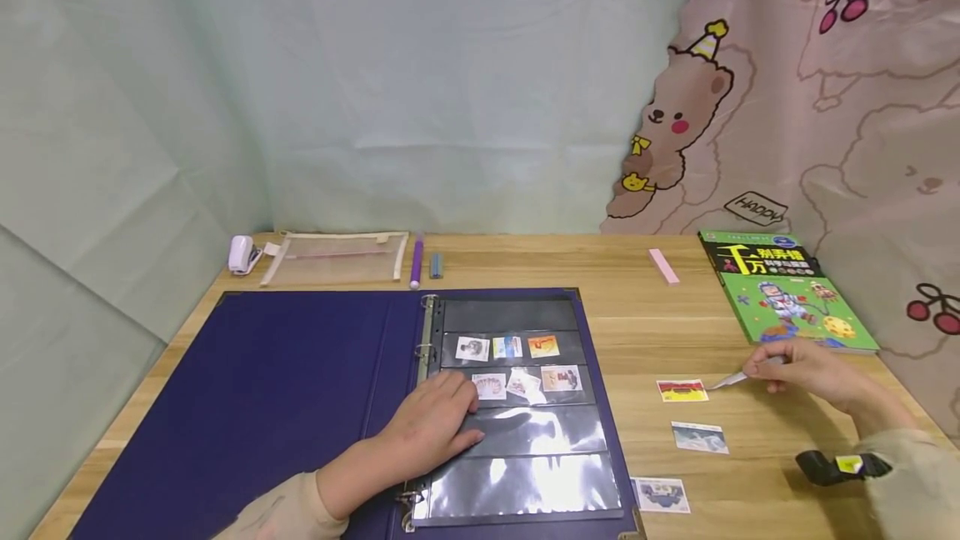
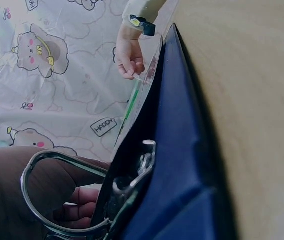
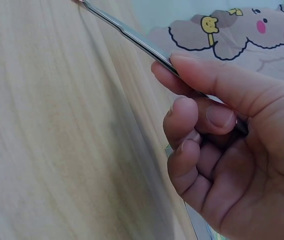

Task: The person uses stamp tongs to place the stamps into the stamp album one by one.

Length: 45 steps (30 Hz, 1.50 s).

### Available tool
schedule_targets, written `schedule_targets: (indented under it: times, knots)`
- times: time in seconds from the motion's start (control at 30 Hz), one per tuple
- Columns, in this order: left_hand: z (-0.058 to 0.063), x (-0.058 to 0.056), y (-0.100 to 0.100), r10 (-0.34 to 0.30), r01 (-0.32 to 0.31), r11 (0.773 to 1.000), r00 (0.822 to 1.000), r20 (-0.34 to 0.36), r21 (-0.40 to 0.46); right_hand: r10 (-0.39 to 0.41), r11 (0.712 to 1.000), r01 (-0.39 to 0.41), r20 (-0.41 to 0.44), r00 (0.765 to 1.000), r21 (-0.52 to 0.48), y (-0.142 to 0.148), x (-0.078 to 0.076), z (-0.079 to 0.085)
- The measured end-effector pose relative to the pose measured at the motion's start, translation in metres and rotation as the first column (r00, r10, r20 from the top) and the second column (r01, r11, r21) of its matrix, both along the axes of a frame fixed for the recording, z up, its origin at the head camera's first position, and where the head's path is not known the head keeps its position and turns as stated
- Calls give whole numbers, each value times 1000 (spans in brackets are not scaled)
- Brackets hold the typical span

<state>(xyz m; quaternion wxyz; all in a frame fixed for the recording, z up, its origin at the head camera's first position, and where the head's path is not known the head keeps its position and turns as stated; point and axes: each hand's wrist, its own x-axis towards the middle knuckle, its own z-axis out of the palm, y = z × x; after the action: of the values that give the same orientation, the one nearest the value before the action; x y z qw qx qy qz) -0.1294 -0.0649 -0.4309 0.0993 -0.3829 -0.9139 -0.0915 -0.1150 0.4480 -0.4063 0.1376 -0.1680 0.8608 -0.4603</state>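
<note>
My right hand [image 1: 798,369] holds metal tweezers [image 3: 127,32] between thumb and fingers. Their tip meets the right edge of a red and yellow stamp [image 1: 682,391] on the table. Below it lie a grey-blue stamp [image 1: 700,437] and another stamp [image 1: 662,495], which is beside the binder's edge. My left hand [image 1: 431,415] rests on the black pocket page [image 1: 525,486] of an open blue stamp album [image 1: 300,382], near its metal rings [image 2: 27,185]. Two rows of the page hold several stamps [image 1: 507,347]; the left hand lies close to the lower row.
Along the back are a white stapler [image 1: 241,255], a mesh zip pouch [image 1: 337,257], a purple marker [image 1: 417,261], a small grey-blue block [image 1: 436,266] and a pink strip [image 1: 663,266]. A green book [image 1: 795,298] lies at the right, by the curtain [image 1: 480,90].
</note>
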Motion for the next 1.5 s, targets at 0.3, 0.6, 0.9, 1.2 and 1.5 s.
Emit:
schedule_targets:
  times: [0.3, 0.6, 0.9, 1.2, 1.5]
  knots:
    - [1, 1, 1, 14, -14, 1000, 1000, 25, 5, -66, 998, 66, -104, 992, -4, 0, 7, 2]
    - [2, 2, 0, 13, -13, 1000, 1000, 19, 26, -97, 995, 102, -180, 979, 22, -4, 12, 20]
    - [2, 2, -1, 8, -8, 999, 1000, 16, 42, -108, 992, 118, -204, 973, 40, -19, 8, 40]
    - [0, -3, -3, 0, -5, 997, 998, 61, 82, -73, 997, 78, -225, 972, 10, -46, -4, 51]
    - [1, -8, -4, -33, -3, 978, 985, 172, 209, 10, 994, -32, -201, 980, -104, -75, -18, 51]
